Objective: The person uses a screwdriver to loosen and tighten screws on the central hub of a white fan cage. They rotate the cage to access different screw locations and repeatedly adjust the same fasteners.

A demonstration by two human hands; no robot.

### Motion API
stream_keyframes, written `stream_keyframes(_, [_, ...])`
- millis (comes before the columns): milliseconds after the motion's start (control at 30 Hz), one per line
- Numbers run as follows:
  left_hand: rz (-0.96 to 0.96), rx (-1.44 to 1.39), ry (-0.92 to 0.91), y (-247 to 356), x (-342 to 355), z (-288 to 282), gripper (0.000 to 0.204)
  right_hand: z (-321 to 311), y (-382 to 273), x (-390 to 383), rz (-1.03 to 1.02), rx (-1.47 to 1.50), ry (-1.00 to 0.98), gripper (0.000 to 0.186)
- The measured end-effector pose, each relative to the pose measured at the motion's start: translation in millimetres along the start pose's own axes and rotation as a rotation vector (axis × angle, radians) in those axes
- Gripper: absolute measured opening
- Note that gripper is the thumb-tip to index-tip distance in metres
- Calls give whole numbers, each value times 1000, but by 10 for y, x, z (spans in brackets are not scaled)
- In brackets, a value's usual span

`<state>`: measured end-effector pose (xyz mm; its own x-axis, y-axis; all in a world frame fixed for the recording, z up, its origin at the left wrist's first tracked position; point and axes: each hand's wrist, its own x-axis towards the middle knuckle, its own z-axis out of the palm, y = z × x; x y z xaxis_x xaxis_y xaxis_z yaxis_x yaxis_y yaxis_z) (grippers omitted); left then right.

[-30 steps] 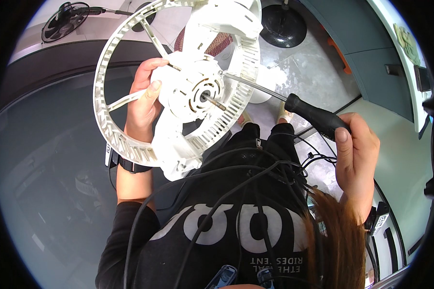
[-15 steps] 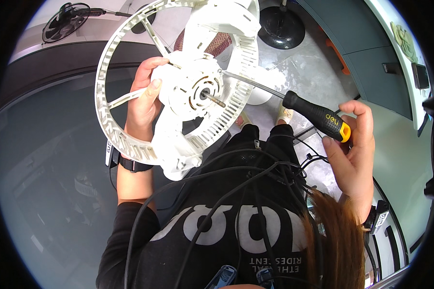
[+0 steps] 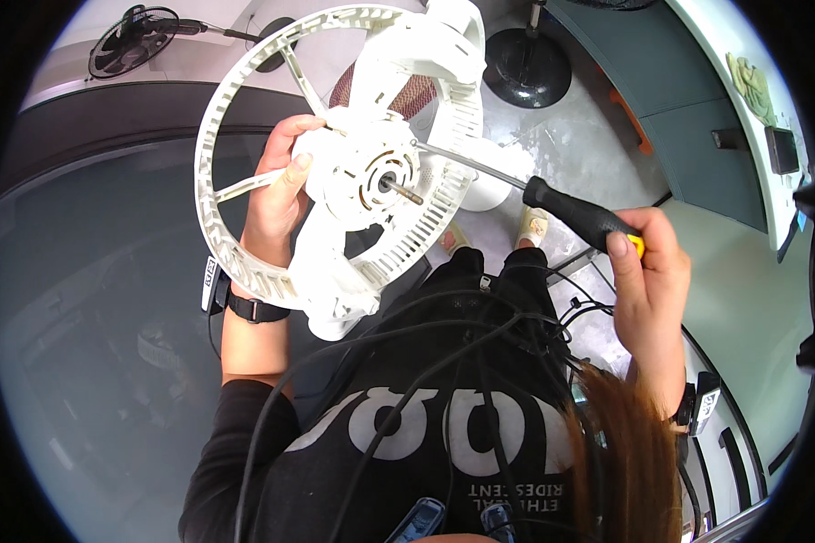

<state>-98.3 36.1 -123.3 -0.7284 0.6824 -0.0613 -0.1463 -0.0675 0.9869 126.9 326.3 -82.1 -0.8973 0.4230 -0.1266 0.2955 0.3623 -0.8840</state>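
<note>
Left hand [image 3: 279, 204] grips the white housing [image 3: 340, 195] (likely stiff, light; hold its hub [image 3: 371, 149]). Right hand [image 3: 650, 267] pinches the screwdriver [image 3: 552, 201].

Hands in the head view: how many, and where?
2: the left hand grips the white fan housing at its centre; the right hand holds the screwdriver near its handle end. No third hand shows; any outside the view can't be counted.

Left grip [image 3: 275, 204] clasping, forearm [image 3: 255, 351] outstretched; right grip [image 3: 652, 282] pinching, curled.
</note>
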Motion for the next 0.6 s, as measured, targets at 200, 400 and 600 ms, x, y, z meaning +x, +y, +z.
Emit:
stream_keyframes(200, [-10,-61,4,-11,-11,7,36,-40,23,77,-36,-172,-33,31])
stream_keyframes(400, [-27,-14,-22,12,-6,-35,37,-79,-17,173,-91,-109,-74,29])
stream_keyframes(600, [-20,-74,-37,24,-12,-13,35,-69,32,143,-33,205,-102,27])
